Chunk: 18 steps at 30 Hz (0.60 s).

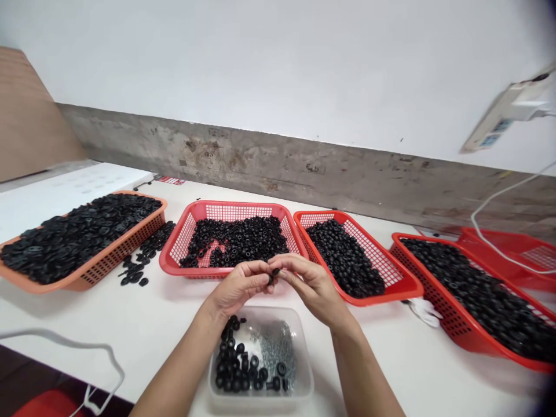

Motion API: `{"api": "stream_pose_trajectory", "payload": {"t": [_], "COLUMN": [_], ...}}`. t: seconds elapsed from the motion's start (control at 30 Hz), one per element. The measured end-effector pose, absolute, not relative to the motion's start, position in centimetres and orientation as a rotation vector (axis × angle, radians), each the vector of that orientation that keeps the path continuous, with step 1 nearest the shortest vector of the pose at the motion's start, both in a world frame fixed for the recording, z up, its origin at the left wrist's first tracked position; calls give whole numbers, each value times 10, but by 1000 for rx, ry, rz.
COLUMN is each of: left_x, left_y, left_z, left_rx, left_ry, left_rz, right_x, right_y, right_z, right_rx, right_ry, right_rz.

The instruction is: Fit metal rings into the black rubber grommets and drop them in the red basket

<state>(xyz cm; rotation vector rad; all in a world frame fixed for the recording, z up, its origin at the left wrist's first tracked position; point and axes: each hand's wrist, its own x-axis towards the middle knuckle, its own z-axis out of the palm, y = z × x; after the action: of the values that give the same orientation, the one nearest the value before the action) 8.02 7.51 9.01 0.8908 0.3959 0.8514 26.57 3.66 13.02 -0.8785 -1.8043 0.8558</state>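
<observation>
Both hands meet above the front edge of a red basket [174,269] of small black rings. Between their fingertips is a small black part [273,274], whose exact kind is too small to make out. My left hand [243,284] pinches it from the left, and my right hand [310,284] grips it from the right. Below them, between my forearms, stands a clear plastic box [306,385]. Black round parts [243,370] fill its left and front portion, and many tiny shiny pieces [278,347] lie at its right.
An orange basket [104,269] of flat black pieces stands left, with loose pieces [134,269] beside it. Two red baskets [391,275] [460,318] of black parts stand right. A white glove [424,311] lies between them. White cables [486,231] hang right; a power strip [499,119] is on the wall.
</observation>
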Motion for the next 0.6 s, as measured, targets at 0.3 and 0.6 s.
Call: {"api": "stream_pose_trajectory", "payload": {"t": [0.3, 0.6], "left_x": [72, 68], "left_y": [56, 50], "left_z": [90, 81], "left_rx": [997, 1107], "left_ry": [461, 493], "left_rz": [1021, 1106], "right_x": [264, 259], "right_y": [31, 33], "right_z": [137, 128], "right_rx": [-856, -876], "right_ry": [-1936, -2040], "right_rz": [769, 623]}}
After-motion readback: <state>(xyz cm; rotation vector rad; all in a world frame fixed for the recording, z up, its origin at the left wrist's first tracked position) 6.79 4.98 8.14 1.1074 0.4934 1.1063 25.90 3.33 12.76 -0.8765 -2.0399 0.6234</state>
